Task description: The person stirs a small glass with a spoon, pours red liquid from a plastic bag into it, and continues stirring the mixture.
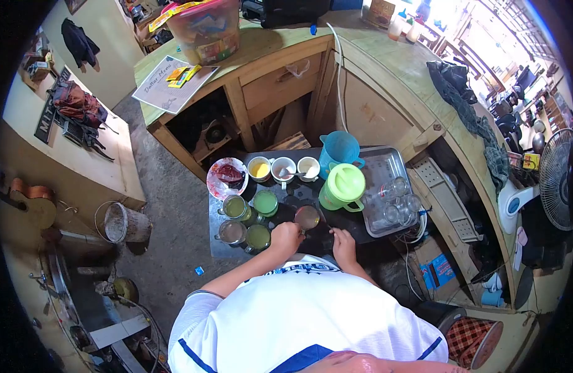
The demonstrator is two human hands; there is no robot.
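Observation:
My left hand [288,237] is closed at the near left side of a glass mug [307,217] with a brownish drink, its fingers at the handle. Just right of that mug, my right hand [343,244] pinches the end of a thin spoon [327,226]. Left of my hands stand glass mugs of green drink [265,202] and a mug of greyish drink [232,232]. Behind them are a cup with yellow contents [260,168], two more white cups [283,169] and a plate with a dark red item [229,175]. A green lidded pitcher [345,184] stands right of the cups.
A blue pitcher [340,149] stands behind the green one. Clear glasses lie on a metal tray [378,163] at the right. A wooden counter [268,42] curves around the low table. On the left floor is a bucket [127,222]; a fan [557,180] stands far right.

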